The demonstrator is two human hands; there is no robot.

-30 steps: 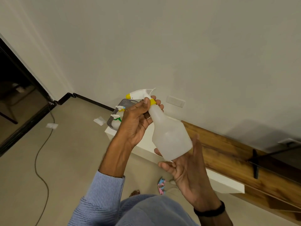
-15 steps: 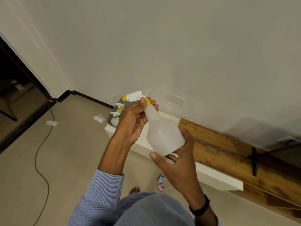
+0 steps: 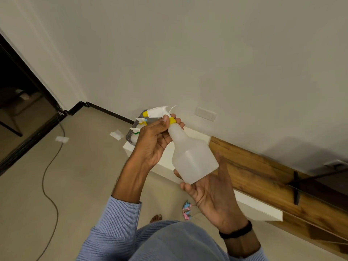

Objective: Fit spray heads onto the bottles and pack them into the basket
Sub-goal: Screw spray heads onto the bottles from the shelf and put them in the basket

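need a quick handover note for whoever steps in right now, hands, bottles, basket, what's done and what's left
Left hand: fingers closed around the yellow collar of the white trigger spray head, at the bottle's neck.
Right hand: open palm cupping the base of the translucent white plastic bottle, which is held tilted in the air.
Grey perforated basket: on the far end of the white shelf, with two headed bottles showing in it.
Done: head seated on this bottle; whether it is fully tight cannot be told.
Left: finish tightening if needed, then put this bottle in the basket.

text: none legible | labels: none | bottle: plain, unmarked
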